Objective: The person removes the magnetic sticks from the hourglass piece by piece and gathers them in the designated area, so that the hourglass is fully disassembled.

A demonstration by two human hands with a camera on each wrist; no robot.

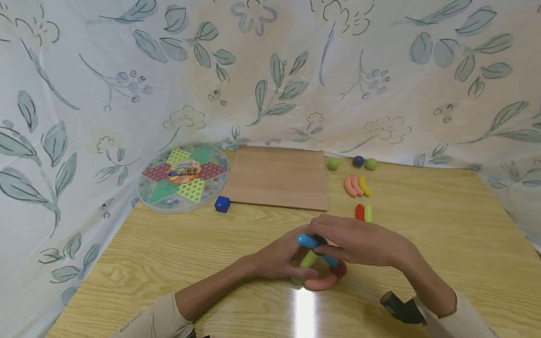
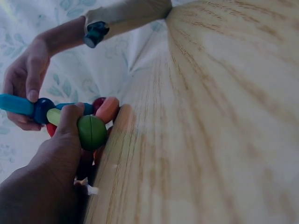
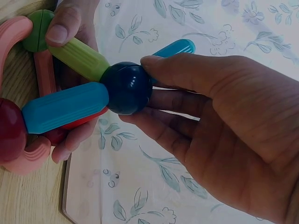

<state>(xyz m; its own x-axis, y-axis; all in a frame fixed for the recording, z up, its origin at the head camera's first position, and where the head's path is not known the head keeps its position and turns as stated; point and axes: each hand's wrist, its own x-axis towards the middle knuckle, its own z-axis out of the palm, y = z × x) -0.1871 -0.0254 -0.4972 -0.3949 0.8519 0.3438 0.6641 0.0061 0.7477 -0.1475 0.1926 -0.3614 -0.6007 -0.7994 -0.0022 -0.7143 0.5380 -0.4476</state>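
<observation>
Hands meet over a small structure of sticks and balls [image 1: 319, 267] at the near middle of the wooden table [image 1: 444, 244]. We see the right hand [image 1: 359, 246] pinching the dark blue ball [image 3: 127, 87] where blue and green sticks join, and the left hand [image 1: 281, 258] gripping the structure's green end. Behind lie a wooden board [image 1: 276, 176], a blue cube [image 1: 222, 204], a round game board [image 1: 182, 177] whose label we cannot read, three loose balls [image 1: 358, 162] and spare sticks [image 1: 357, 186]. Floral cloth [image 1: 270, 70] walls the table.
</observation>
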